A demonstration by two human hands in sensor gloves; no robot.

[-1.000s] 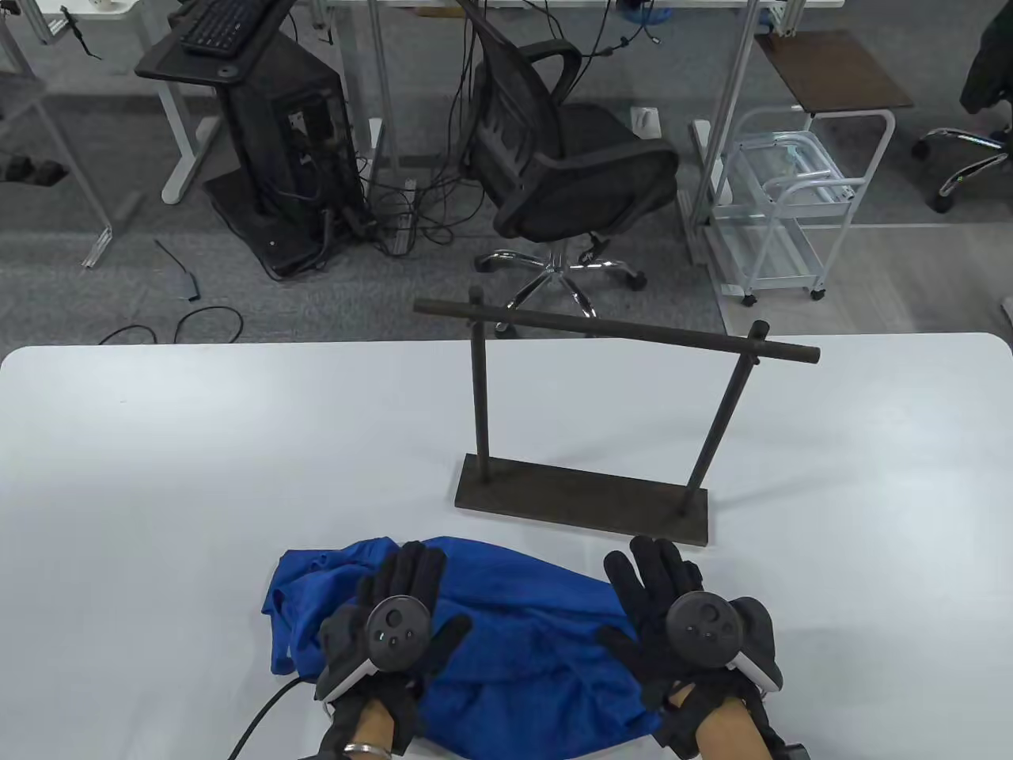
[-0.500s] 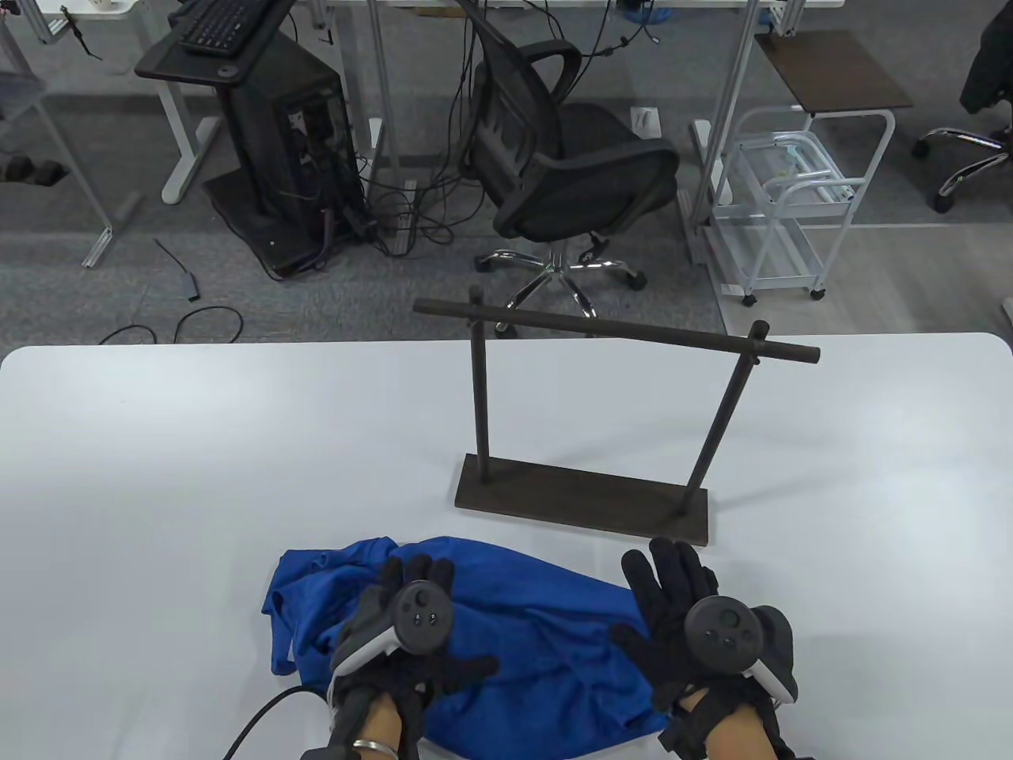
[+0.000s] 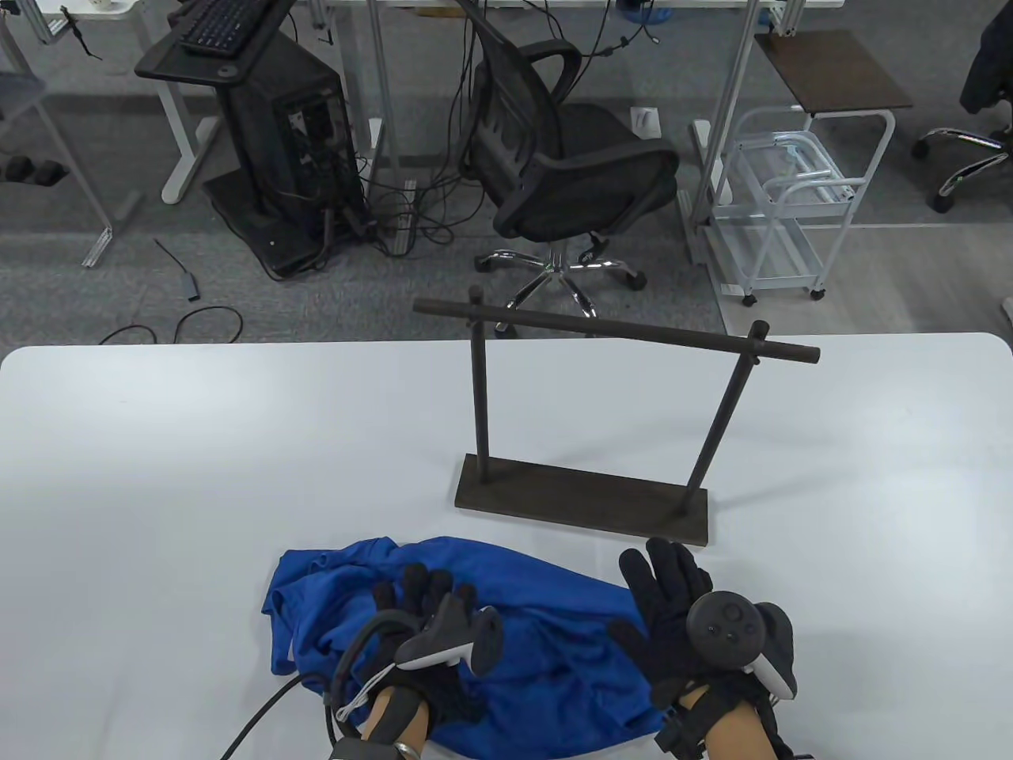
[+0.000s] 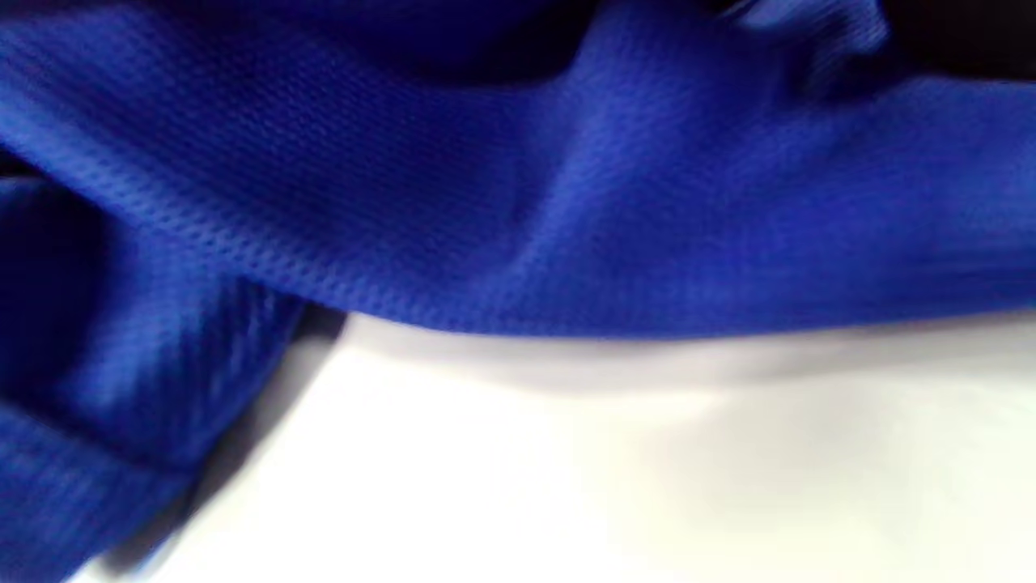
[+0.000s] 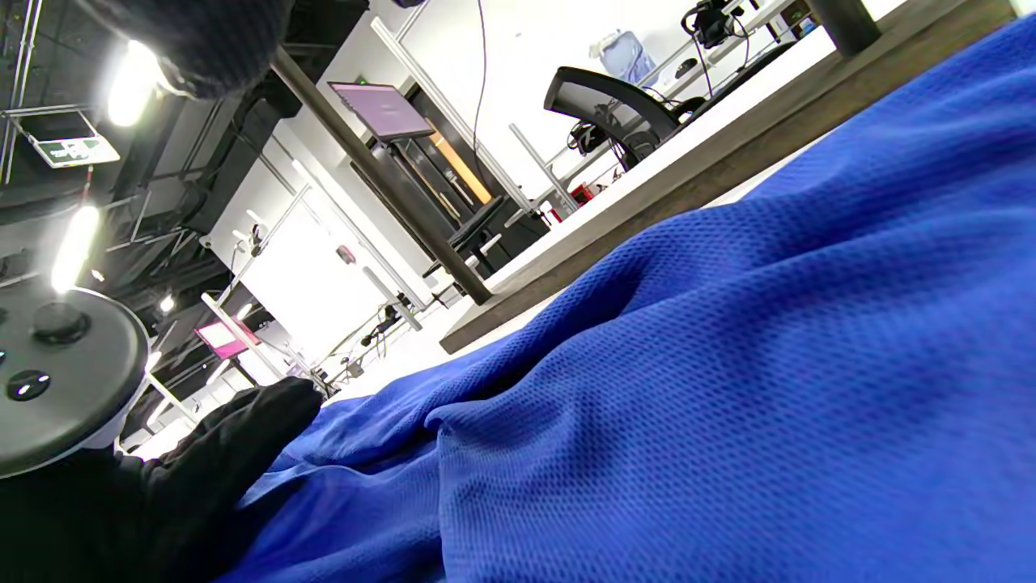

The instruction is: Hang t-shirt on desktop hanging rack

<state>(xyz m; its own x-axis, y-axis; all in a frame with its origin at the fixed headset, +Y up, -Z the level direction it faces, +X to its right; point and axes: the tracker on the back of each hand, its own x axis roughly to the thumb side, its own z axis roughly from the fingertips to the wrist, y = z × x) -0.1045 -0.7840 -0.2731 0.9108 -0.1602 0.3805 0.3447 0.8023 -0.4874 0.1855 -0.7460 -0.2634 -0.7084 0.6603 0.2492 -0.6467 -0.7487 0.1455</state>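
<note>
A crumpled blue t-shirt [image 3: 546,633] lies at the table's near edge. It also fills the left wrist view [image 4: 518,202] and the right wrist view [image 5: 728,364]. The dark hanging rack [image 3: 617,331] stands bare just beyond it on its flat base [image 3: 582,500]. My left hand [image 3: 423,595] is turned on its side on the shirt's left part, its fingers curled down against the cloth; whether it grips is hidden. My right hand [image 3: 663,578] rests flat on the shirt's right end with the fingers spread.
The white table [image 3: 198,475] stretches left and right of the rack. A glove cable [image 3: 261,712] trails off the near edge at the left. An office chair [image 3: 570,158] and a white trolley [image 3: 783,206] stand on the floor beyond the table.
My left hand has rolled from palm-down onto its side, its tracker now facing right, and its fingers have curled on the shirt. My right hand has shifted slightly right. The shirt has barely moved.
</note>
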